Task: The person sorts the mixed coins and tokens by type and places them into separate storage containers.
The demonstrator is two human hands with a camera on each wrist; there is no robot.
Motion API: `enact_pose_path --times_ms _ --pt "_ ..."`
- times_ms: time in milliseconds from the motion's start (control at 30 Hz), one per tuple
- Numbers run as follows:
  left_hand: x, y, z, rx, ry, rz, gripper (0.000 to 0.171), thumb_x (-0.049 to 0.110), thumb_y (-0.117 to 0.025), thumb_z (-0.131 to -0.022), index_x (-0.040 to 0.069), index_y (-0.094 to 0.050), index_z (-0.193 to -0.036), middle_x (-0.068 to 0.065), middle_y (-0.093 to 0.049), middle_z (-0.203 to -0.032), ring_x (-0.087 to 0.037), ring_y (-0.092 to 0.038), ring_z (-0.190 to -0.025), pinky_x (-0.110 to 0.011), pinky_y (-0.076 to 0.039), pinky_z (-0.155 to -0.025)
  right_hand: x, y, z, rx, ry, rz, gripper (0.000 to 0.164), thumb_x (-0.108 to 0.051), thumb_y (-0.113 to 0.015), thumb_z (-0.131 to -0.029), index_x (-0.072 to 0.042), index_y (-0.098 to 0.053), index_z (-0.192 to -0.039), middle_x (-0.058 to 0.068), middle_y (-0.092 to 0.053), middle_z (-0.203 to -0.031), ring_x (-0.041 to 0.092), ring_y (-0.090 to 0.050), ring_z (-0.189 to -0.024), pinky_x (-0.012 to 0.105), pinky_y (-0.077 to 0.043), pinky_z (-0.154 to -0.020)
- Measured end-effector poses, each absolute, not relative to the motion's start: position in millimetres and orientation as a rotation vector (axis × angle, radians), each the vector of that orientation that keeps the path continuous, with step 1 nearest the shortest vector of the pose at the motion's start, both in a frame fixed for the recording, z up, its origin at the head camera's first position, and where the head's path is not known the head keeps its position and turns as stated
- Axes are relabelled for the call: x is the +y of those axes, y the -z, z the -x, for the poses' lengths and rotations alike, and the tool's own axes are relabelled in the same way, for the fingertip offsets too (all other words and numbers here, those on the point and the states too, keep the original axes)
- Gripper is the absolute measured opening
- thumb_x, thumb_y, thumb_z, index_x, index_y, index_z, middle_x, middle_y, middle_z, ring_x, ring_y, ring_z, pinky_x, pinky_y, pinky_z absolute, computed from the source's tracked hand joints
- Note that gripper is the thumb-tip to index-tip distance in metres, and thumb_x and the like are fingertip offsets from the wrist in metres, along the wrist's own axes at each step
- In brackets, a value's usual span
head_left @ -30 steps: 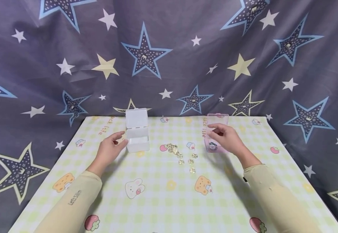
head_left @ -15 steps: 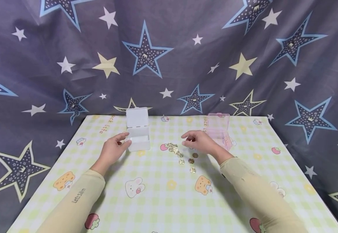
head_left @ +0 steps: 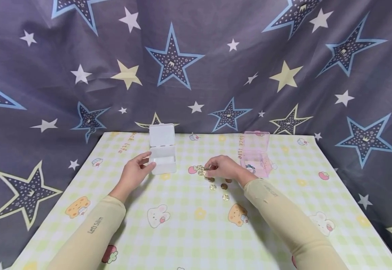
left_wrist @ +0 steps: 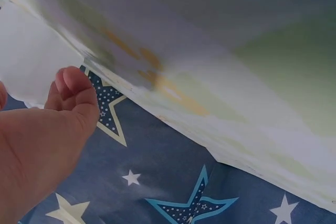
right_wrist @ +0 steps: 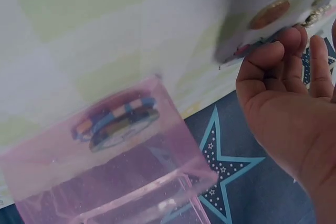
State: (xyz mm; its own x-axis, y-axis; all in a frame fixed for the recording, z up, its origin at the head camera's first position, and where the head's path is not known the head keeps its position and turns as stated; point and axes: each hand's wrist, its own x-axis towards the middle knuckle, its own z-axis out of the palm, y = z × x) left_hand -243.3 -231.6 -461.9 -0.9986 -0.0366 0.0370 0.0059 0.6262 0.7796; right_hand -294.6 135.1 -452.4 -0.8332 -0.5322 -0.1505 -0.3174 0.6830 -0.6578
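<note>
A small white plastic box (head_left: 163, 168) stands with its lid up in the head view. My left hand (head_left: 135, 173) is at its left side, thumb and index fingertips at the box's front left corner and wall. Gold coins (head_left: 212, 186) lie scattered in the middle of the cloth. My right hand (head_left: 224, 167) is low over the pile, thumb and index finger apart at the coins, the other fingers bent. In the right wrist view, a coin (right_wrist: 270, 14) lies by its fingertips. Right of this hand is a clear pink box (head_left: 261, 168) with its lid up, holding round striped pieces (right_wrist: 115, 121).
A checked cloth (head_left: 189, 243) with cartoon prints covers the table. Behind it hangs a dark curtain (head_left: 182, 101) with stars, close to the far edge and past both boxes.
My right hand has moved left from the pink box to the coin pile and come down over it. My left hand stays beside the white box. The view has shifted slightly.
</note>
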Motion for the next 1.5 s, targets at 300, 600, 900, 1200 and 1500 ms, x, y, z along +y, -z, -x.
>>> enact_pose_path --times_ms 300,600,900,1200,1500 --pt "-232 461 242 -2.761 1.522 -0.115 0.060 0.032 -0.070 -0.106 0.014 -0.051 -0.160 -0.023 -0.058 -0.156 -0.042 -0.054 -0.146 -0.052 -0.053 -0.112 128 457 297 2.570 0.890 0.534 0.025 -0.024 -0.085 -0.094 -0.019 -0.080 -0.118 -0.002 -0.072 -0.091 0.010 -0.054 -0.069 0.026 -0.041 -0.051" --pt "-236 460 243 -2.771 1.637 -0.161 0.060 0.033 -0.069 -0.106 0.017 -0.050 -0.161 -0.021 -0.054 -0.161 -0.036 -0.054 -0.148 -0.043 -0.059 -0.101 121 455 298 2.577 0.857 0.482 0.013 -0.023 -0.085 -0.094 -0.021 -0.080 -0.105 -0.003 -0.070 -0.088 0.010 -0.054 -0.069 0.026 -0.043 -0.056" --pt "-239 461 247 -2.785 1.669 -0.185 0.060 0.034 -0.072 -0.105 0.023 -0.052 -0.160 -0.018 -0.055 -0.161 -0.034 -0.057 -0.145 -0.035 -0.059 -0.092 122 455 300 2.596 0.819 0.554 0.011 -0.021 -0.084 -0.094 -0.017 -0.079 -0.102 -0.005 -0.071 -0.088 0.009 -0.053 -0.074 0.025 -0.046 -0.074" --pt "-236 457 247 -2.792 1.632 -0.164 0.056 0.031 -0.072 -0.104 0.019 -0.056 -0.157 -0.021 -0.057 -0.158 -0.036 -0.061 -0.137 -0.035 -0.061 -0.088 121 455 301 2.596 0.768 0.544 0.012 -0.022 -0.084 -0.095 -0.014 -0.075 -0.099 -0.003 -0.068 -0.088 0.010 -0.054 -0.076 0.024 -0.046 -0.074" --pt "-237 458 248 -2.789 1.646 -0.197 0.055 0.029 -0.072 -0.104 0.019 -0.057 -0.156 -0.021 -0.057 -0.158 -0.034 -0.061 -0.136 -0.040 -0.061 -0.091 123 455 299 2.578 0.823 0.569 0.016 -0.021 -0.083 -0.095 -0.013 -0.070 -0.099 -0.002 -0.065 -0.087 0.011 -0.052 -0.073 0.026 -0.045 -0.066"
